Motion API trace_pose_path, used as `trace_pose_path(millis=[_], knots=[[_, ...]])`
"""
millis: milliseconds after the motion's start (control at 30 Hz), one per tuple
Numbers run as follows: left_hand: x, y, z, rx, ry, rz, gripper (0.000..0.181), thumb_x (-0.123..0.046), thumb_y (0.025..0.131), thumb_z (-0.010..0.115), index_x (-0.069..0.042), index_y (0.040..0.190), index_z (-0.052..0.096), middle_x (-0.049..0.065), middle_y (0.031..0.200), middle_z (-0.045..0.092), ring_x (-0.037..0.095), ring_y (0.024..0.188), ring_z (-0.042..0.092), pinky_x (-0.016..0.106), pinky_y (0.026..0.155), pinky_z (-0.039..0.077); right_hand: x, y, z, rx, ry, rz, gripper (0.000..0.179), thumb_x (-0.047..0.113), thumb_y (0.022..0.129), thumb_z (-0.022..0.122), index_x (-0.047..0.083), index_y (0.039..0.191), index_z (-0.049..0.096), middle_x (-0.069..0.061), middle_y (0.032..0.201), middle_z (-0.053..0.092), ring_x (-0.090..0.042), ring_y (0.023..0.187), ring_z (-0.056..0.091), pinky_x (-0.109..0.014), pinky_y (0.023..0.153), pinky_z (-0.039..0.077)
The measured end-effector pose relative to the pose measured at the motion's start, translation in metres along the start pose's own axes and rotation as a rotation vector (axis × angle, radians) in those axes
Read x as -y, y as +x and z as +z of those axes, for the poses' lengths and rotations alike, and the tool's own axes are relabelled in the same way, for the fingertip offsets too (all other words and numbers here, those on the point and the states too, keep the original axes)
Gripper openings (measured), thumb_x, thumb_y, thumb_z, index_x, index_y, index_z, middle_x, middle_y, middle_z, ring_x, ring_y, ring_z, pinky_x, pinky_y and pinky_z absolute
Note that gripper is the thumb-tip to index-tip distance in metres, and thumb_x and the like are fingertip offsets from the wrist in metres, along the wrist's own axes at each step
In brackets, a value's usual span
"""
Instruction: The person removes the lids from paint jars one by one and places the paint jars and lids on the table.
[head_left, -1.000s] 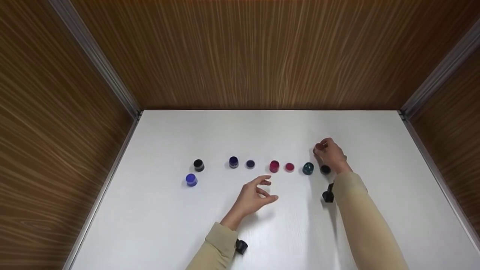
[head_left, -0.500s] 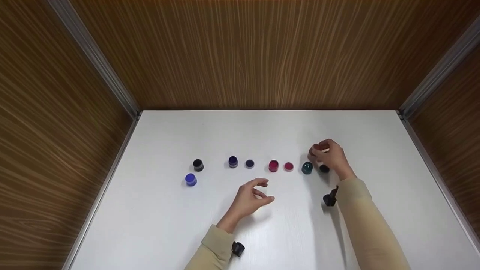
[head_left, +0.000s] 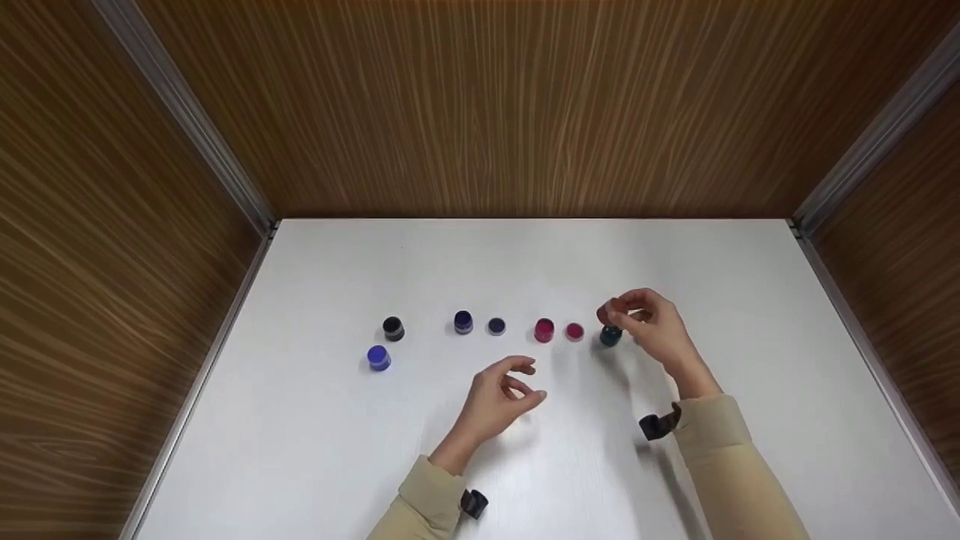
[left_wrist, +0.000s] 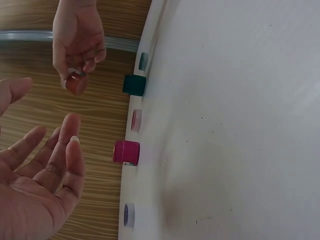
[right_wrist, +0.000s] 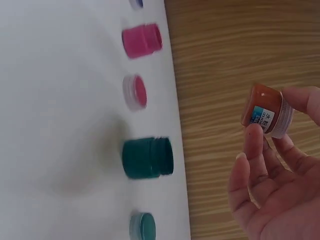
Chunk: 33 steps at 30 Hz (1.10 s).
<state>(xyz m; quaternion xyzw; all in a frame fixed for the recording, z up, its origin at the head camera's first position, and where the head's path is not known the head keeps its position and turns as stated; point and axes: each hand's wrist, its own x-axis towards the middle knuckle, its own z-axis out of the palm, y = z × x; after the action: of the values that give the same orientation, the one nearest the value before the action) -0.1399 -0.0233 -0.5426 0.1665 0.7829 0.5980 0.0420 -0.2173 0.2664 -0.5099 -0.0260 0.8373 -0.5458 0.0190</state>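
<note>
My right hand (head_left: 664,334) pinches a small orange-brown paint jar (right_wrist: 262,107) between thumb and fingers. Its clear cap is on, and the jar is tilted in the air. In the head view it overlaps the uncapped green paint jar (head_left: 611,337), whose lid (right_wrist: 145,227) lies beside it, hidden there by the hand. To the left stand an open pink paint jar (head_left: 544,331) and its lid (head_left: 574,332). Nearer the front, my left hand (head_left: 491,401) hovers above the table with loosely bent fingers, holding nothing.
A dark purple jar (head_left: 463,322) and its lid (head_left: 496,326) stand left of the pink jar. Farther left are a black jar (head_left: 393,328) and a blue-violet jar (head_left: 379,358). Wood-grain panels (head_left: 480,112) enclose the white table (head_left: 315,450) at the back and sides.
My right hand has carried the orange-brown jar leftward and toward me, from behind the green jar's lid to over the green jar. The left hand has barely shifted.
</note>
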Motion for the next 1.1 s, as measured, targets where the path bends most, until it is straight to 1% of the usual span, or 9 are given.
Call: trace_pose_path(millis=[167, 300, 400, 533, 633, 833, 900, 967, 1100], knots=[[-0.004, 0.001, 0.002, -0.042, -0.015, 0.043, 0.043, -0.018, 0.085, 0.077, -0.01, 0.125, 0.062, -0.003, 0.108, 0.066, 0.008, 0.081, 0.066, 0.034, 0.073, 0.054, 0.007, -0.014, 0.012, 0.031, 0.07, -0.037, 0.043, 0.028, 0.092, 0.071, -0.002, 0.119, 0.056, -0.014, 0.111, 0.063, -0.023, 0.091, 0.06, -0.026, 0.076, 0.049], [-0.004, 0.003, 0.005, -0.078, -0.016, 0.061, 0.043, -0.018, 0.085, 0.078, -0.01, 0.124, 0.062, -0.003, 0.108, 0.067, 0.009, 0.084, 0.067, 0.036, 0.074, 0.054, 0.01, -0.023, 0.025, 0.062, 0.118, -0.043, 0.04, 0.025, 0.09, 0.073, -0.002, 0.117, 0.06, -0.015, 0.105, 0.065, -0.033, 0.089, 0.063, -0.03, 0.073, 0.052], [-0.002, 0.005, 0.006, -0.098, -0.018, 0.074, 0.044, -0.018, 0.084, 0.079, -0.01, 0.124, 0.062, -0.002, 0.108, 0.068, 0.012, 0.085, 0.067, 0.033, 0.074, 0.054, 0.012, -0.028, 0.034, 0.087, 0.147, -0.041, 0.038, 0.024, 0.089, 0.075, -0.001, 0.115, 0.062, -0.014, 0.101, 0.067, -0.04, 0.089, 0.062, -0.031, 0.069, 0.052], [-0.002, 0.007, 0.009, -0.113, -0.022, 0.085, 0.046, -0.015, 0.083, 0.08, -0.009, 0.124, 0.062, -0.001, 0.11, 0.067, 0.015, 0.087, 0.068, 0.037, 0.074, 0.055, 0.013, -0.035, 0.046, 0.111, 0.175, -0.024, 0.038, 0.021, 0.088, 0.075, -0.002, 0.115, 0.061, -0.013, 0.101, 0.068, -0.032, 0.087, 0.064, -0.027, 0.068, 0.051], [-0.003, 0.009, 0.01, -0.125, -0.024, 0.098, 0.047, -0.013, 0.081, 0.081, -0.008, 0.124, 0.062, -0.001, 0.111, 0.067, 0.016, 0.087, 0.068, 0.04, 0.073, 0.055, 0.019, -0.041, 0.053, 0.13, 0.194, -0.006, 0.037, 0.015, 0.089, 0.074, -0.005, 0.117, 0.06, -0.014, 0.104, 0.067, -0.025, 0.086, 0.064, -0.028, 0.069, 0.051], [-0.004, 0.009, 0.011, -0.146, -0.02, 0.137, 0.047, -0.014, 0.08, 0.082, -0.004, 0.122, 0.063, 0.004, 0.112, 0.066, 0.017, 0.086, 0.069, 0.039, 0.071, 0.055, 0.037, -0.052, 0.065, 0.168, 0.224, -0.019, 0.033, 0.005, 0.09, 0.07, -0.009, 0.118, 0.058, -0.017, 0.104, 0.067, -0.021, 0.085, 0.063, -0.031, 0.07, 0.052], [-0.004, 0.009, 0.011, -0.154, -0.014, 0.152, 0.045, -0.015, 0.081, 0.082, -0.003, 0.12, 0.063, 0.005, 0.112, 0.067, 0.017, 0.086, 0.069, 0.039, 0.071, 0.055, 0.037, -0.053, 0.069, 0.172, 0.242, -0.025, 0.033, 0.005, 0.09, 0.071, -0.008, 0.117, 0.058, -0.016, 0.104, 0.067, -0.019, 0.084, 0.063, -0.03, 0.07, 0.052], [-0.004, 0.009, 0.011, -0.164, -0.008, 0.167, 0.044, -0.015, 0.081, 0.082, -0.002, 0.119, 0.064, 0.004, 0.111, 0.068, 0.018, 0.085, 0.069, 0.039, 0.07, 0.055, 0.035, -0.054, 0.073, 0.175, 0.258, -0.031, 0.033, 0.006, 0.09, 0.071, -0.007, 0.117, 0.058, -0.015, 0.103, 0.067, -0.022, 0.085, 0.064, -0.029, 0.07, 0.052], [-0.005, 0.009, 0.012, -0.187, -0.006, 0.19, 0.038, -0.016, 0.08, 0.083, -0.005, 0.114, 0.068, 0.001, 0.103, 0.07, 0.017, 0.083, 0.069, 0.039, 0.067, 0.056, 0.03, -0.056, 0.079, 0.182, 0.279, -0.056, 0.034, 0.009, 0.089, 0.073, -0.006, 0.116, 0.059, -0.015, 0.104, 0.067, -0.024, 0.086, 0.064, -0.027, 0.069, 0.052]])
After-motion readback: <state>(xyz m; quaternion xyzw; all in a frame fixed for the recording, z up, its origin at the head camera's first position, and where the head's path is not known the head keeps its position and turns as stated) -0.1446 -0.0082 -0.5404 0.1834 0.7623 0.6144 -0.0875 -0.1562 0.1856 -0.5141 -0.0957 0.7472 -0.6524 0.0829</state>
